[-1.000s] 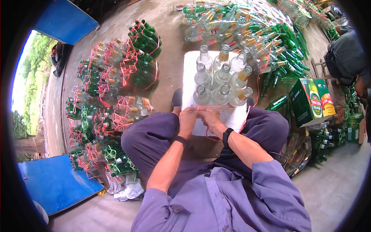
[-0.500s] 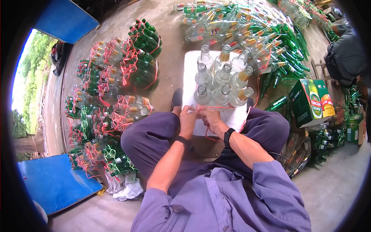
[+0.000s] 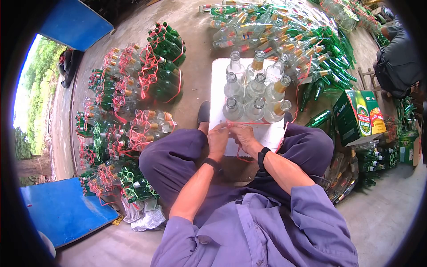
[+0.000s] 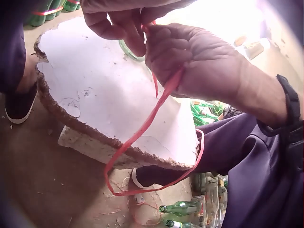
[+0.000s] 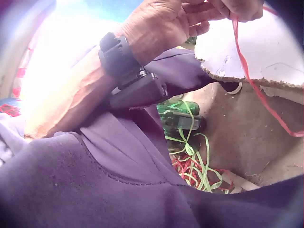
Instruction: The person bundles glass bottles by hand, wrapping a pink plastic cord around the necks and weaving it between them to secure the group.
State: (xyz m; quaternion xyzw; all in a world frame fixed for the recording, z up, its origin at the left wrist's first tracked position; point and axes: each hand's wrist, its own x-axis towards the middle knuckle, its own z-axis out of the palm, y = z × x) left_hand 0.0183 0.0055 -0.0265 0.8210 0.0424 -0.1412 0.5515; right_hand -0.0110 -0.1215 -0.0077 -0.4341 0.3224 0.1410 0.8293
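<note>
Several clear glass bottles (image 3: 256, 86) stand upright in rows on a white board (image 3: 217, 100) between the person's knees. Red plastic string (image 3: 249, 122) runs round the near side of the group at its base. The left hand (image 3: 218, 139) pinches the string at the front, its fingertips meeting those of the right hand (image 3: 245, 135). In the left wrist view, the right hand (image 4: 194, 59) has its fingers curled round the string, and a long loop of string (image 4: 142, 130) hangs past the board's ragged edge. The left fingers (image 4: 130, 33) bend close beside it.
Bundles of bottles tied with string (image 3: 129, 98) stand on the floor at left. A large heap of loose bottles (image 3: 284, 33) lies beyond the board. At right are a green beer carton (image 3: 356, 116) and another person's dark clothing (image 3: 393, 69).
The left hand's fingers lifted a little apart from the right hand, then came back against its fingertips. The right hand stays nearly in place. The bottles stand as before.
</note>
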